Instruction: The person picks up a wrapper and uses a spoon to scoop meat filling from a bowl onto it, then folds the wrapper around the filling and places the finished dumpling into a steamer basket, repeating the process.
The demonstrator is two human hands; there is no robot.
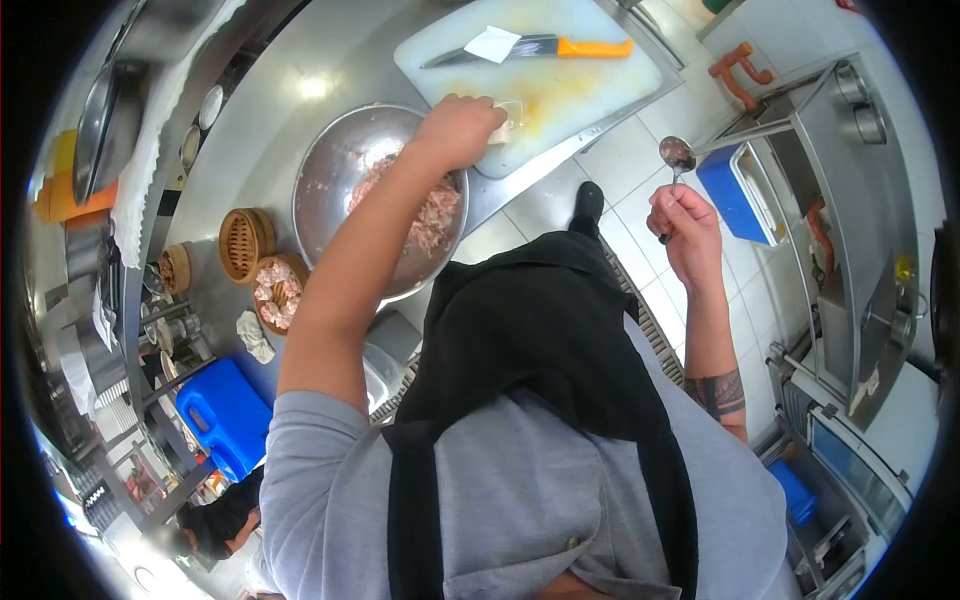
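My left hand (458, 132) reaches over the bowl to the cutting board, its fingers closed at the edge of a small stack of pale dumpling wrappers (508, 118). How many wrappers it pinches is hidden. A wide metal bowl (318, 205) of pinkish minced meat (436, 215) stands beneath my left forearm. In my right hand (687, 225) is a metal spoon (677, 153), held upright over the floor with some meat in its bowl. On the white cutting board (590, 95) lies a yellow-handled knife (595, 48), with a single white wrapper (492, 44) across its blade.
Left of the bowl, a bamboo steamer (277, 292) contains several filled dumplings, beside an empty steamer basket (245, 245). A crumpled cloth (254, 336) and a blue jerrycan (222, 415) are nearer. A metal shelf unit (850, 230) stands right. Another person (222, 520) is at lower left.
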